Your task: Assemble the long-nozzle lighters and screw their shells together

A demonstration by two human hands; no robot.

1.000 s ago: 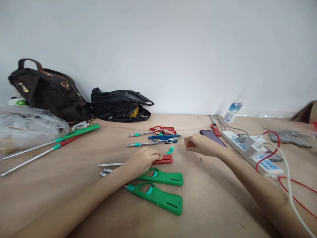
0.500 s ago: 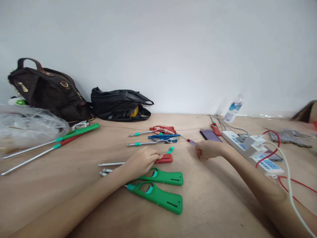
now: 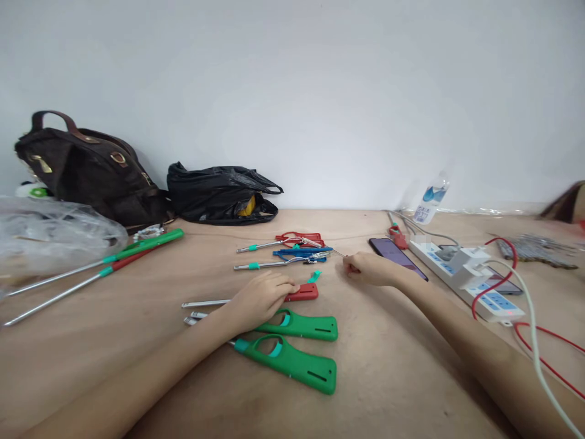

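My left hand (image 3: 262,297) is closed over the handle of a red long-nosed gas lighter (image 3: 305,292), which lies on the table with its metal tube pointing left. Just below it are two green gas lighters (image 3: 299,364) lying side by side, partly under my left wrist. My right hand (image 3: 368,269) is closed around the handle of a thin screwdriver (image 3: 339,252); only its metal shaft shows, pointing left. Beyond the hands lie opened lighter parts: a blue shell (image 3: 299,251), a red shell (image 3: 311,237) and metal tubes (image 3: 261,265). A small teal trigger piece (image 3: 314,277) rests near the red lighter.
On the right are a phone (image 3: 397,257), a white power strip (image 3: 457,274) with cables, a bottle (image 3: 429,201) and a pile of metal tubes (image 3: 532,250). A black plastic bag (image 3: 214,192), a dark handbag (image 3: 86,171) and more lighters (image 3: 141,246) occupy the left.
My right hand has moved left onto the screwdriver's handle and now covers it, revealing more of the phone. My left hand keeps its place on the red lighter.
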